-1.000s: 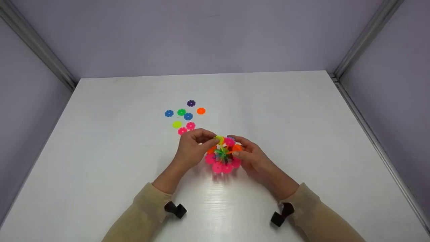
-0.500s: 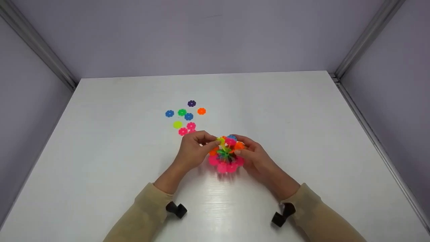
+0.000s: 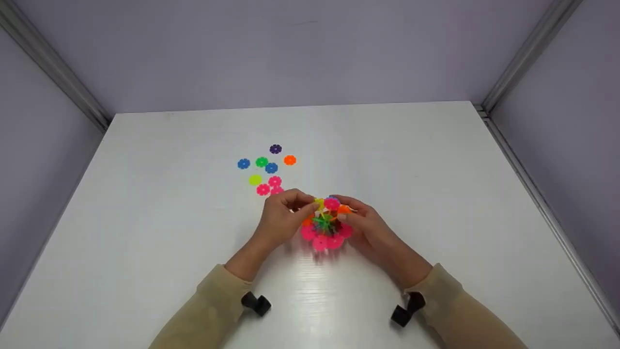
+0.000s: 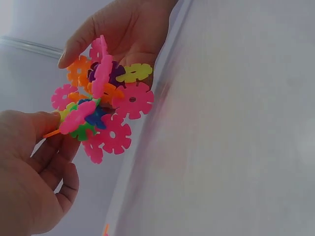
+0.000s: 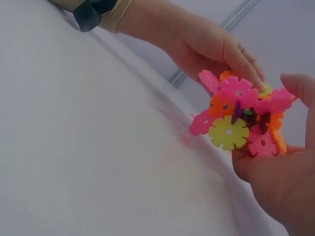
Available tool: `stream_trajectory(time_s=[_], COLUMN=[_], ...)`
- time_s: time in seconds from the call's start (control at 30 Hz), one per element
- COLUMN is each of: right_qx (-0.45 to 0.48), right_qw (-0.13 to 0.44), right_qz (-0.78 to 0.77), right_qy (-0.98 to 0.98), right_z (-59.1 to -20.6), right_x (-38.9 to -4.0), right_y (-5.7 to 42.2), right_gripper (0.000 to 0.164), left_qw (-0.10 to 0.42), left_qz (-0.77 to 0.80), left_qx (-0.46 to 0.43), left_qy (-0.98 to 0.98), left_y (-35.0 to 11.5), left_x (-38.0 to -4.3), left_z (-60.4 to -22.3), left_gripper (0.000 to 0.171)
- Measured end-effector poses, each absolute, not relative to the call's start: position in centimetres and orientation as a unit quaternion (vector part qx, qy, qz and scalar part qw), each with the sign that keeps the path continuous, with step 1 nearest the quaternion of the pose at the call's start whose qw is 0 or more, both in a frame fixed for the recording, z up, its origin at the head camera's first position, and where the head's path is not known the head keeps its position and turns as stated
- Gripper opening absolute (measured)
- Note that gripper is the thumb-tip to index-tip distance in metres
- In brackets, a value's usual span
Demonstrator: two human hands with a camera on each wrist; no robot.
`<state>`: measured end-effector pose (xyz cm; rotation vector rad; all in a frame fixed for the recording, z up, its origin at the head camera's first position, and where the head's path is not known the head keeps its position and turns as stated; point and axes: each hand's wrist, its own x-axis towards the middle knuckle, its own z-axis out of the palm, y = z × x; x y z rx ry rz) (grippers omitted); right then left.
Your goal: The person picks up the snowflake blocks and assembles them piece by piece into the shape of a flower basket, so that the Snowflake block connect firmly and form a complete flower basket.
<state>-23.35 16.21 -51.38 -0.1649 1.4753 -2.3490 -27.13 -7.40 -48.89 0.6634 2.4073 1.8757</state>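
Roughly globular cluster point(image 3: 325, 223) of notched discs point(image 5: 239, 91); seemingly plastic

Wht tbl point(image 3: 411, 155), gry-lilac bk wall point(image 3: 310, 53), side walls point(image 3: 571, 87), metal rails point(image 3: 58, 68)

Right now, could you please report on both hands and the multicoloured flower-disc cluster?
Left hand pinching yellow flower-shaped disc on cluster. Right hand gripping other side. Loose multicoloured discs beyond left hand, seemingly not blocking.

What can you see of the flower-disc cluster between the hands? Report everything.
The flower-disc cluster is a roughly rounded build of interlocked, notched discs, plastic-looking, in pink, orange, yellow, green, blue and purple. Over the white table, the left hand pinches a yellow disc; the right hand grips the opposite side.
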Motion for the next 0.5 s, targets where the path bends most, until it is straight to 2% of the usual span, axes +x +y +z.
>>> stream_trajectory(time_s=[0.1, 0.2, 0.37, 0.43, 0.5], right_qx=[-0.035, -0.011, 0.023, 0.036, 0.038], right_qw=[0.17, 0.15, 0.131, 0.131, 0.137], right_qz=[-0.843, -0.851, -0.879, -0.885, -0.886], right_qy=[0.509, 0.502, 0.458, 0.445, 0.441], right_z=[-51.2, -51.0, -50.8, -50.7, -50.6], right_x=[-23.5, -23.6, -24.3, -24.5, -24.8], right_y=[16.3, 16.5, 16.9, 17.1, 17.2], right_gripper=[0.052, 0.053, 0.068, 0.074, 0.075], left_qw=[0.005, 0.014, 0.06, 0.072, 0.076], left_qz=[0.6, 0.597, 0.547, 0.526, 0.516], left_qx=[0.218, 0.219, 0.231, 0.241, 0.247], left_qy=[0.77, 0.772, 0.802, 0.812, 0.817], left_y=[-7.4, -7.4, -7.3, -7.2, -7.0], left_x=[-27.1, -26.8, -26.4, -26.5, -26.7], left_z=[-48.6, -48.4, -48.5, -48.5, -48.6], left_gripper=[0.025, 0.047, 0.084, 0.092, 0.092])
